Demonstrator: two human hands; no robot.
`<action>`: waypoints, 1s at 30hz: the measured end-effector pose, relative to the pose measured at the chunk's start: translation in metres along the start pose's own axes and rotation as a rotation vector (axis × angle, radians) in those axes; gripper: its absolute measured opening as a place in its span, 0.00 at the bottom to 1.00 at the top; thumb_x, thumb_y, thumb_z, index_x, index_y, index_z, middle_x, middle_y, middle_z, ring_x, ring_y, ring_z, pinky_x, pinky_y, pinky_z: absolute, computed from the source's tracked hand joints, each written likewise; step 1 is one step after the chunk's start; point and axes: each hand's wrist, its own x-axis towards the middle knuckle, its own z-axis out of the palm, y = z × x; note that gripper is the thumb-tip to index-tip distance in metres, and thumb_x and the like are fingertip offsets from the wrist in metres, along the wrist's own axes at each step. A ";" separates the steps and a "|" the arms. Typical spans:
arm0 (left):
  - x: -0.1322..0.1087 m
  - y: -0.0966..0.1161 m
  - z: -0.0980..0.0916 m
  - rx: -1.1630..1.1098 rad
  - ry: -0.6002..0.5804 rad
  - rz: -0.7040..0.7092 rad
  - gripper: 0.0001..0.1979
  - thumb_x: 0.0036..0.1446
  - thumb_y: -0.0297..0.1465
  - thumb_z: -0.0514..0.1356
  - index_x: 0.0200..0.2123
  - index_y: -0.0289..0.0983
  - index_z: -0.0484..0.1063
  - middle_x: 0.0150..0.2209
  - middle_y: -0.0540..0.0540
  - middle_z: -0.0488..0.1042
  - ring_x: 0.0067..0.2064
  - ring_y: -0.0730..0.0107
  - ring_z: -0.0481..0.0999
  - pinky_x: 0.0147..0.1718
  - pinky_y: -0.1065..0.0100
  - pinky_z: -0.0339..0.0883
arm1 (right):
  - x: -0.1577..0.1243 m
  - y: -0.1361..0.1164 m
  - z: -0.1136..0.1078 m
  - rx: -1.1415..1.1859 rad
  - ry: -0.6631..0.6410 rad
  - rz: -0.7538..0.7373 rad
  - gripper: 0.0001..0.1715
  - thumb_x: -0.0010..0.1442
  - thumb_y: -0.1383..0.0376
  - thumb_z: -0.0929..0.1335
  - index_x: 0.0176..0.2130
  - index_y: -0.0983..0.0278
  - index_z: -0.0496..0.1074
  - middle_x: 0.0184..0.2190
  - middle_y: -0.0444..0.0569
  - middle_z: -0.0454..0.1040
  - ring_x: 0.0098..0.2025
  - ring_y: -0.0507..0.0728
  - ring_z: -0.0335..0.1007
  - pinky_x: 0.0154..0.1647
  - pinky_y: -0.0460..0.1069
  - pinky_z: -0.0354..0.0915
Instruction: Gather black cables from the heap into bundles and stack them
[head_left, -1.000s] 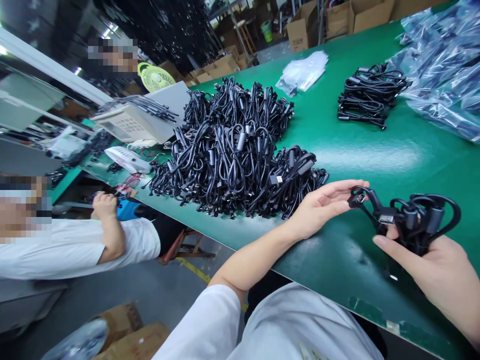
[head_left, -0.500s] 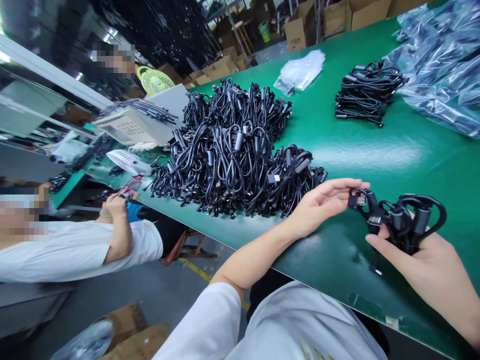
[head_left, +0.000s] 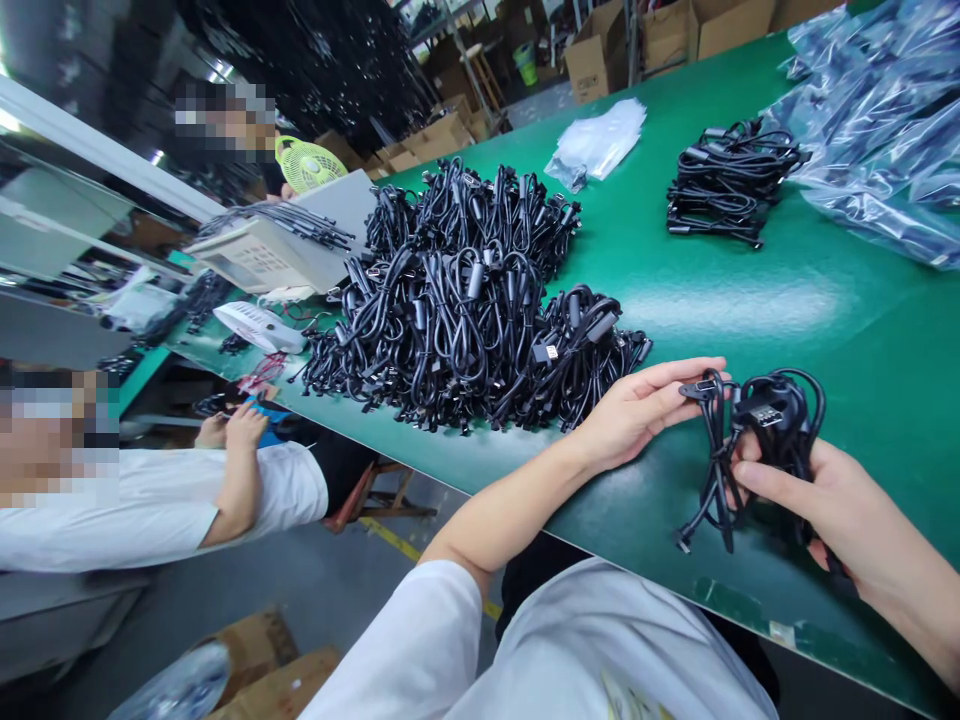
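Note:
My left hand (head_left: 637,415) reaches over the green table top (head_left: 840,320), its fingertips at a black USB plug (head_left: 697,388). That plug belongs to a looped black cable bundle (head_left: 772,425), which my right hand (head_left: 832,500) grips from below. Between my hands the loops hang loose, and a cable end (head_left: 682,542) dangles just above the table. Part of the bundle is hidden behind my right fingers.
A large heap of black cables (head_left: 450,320) lies left of my hands, with a smaller pile (head_left: 731,180) beyond. Plastic-bagged cables (head_left: 877,130) lie far right. A co-worker in a white shirt (head_left: 142,510) sits along the table's left side. Cartons stand in the background.
The bundle has moved left, closer to my left hand, and its loops now hang looser and longer. My right hand has shifted left with it. The view has tilted slightly.

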 end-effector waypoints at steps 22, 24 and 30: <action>-0.003 -0.002 0.000 0.021 0.001 0.002 0.21 0.56 0.38 0.66 0.53 0.42 0.76 0.56 0.42 0.75 0.60 0.56 0.73 0.61 0.58 0.62 | 0.008 0.016 -0.006 0.139 -0.084 0.034 0.22 0.43 0.51 0.78 0.29 0.60 0.70 0.28 0.43 0.74 0.27 0.53 0.67 0.24 0.45 0.63; -0.003 -0.002 0.001 0.025 0.012 0.001 0.21 0.55 0.39 0.66 0.52 0.42 0.76 0.56 0.42 0.75 0.60 0.56 0.73 0.61 0.58 0.63 | 0.008 0.016 -0.006 0.134 -0.079 0.026 0.23 0.42 0.50 0.78 0.29 0.60 0.70 0.28 0.43 0.74 0.27 0.54 0.67 0.24 0.45 0.64; -0.003 -0.002 0.001 0.032 -0.008 0.015 0.20 0.57 0.38 0.65 0.52 0.42 0.76 0.56 0.42 0.75 0.60 0.57 0.72 0.60 0.60 0.63 | 0.007 0.014 -0.003 0.157 -0.060 0.069 0.25 0.38 0.50 0.79 0.29 0.60 0.71 0.29 0.45 0.76 0.30 0.55 0.69 0.25 0.45 0.66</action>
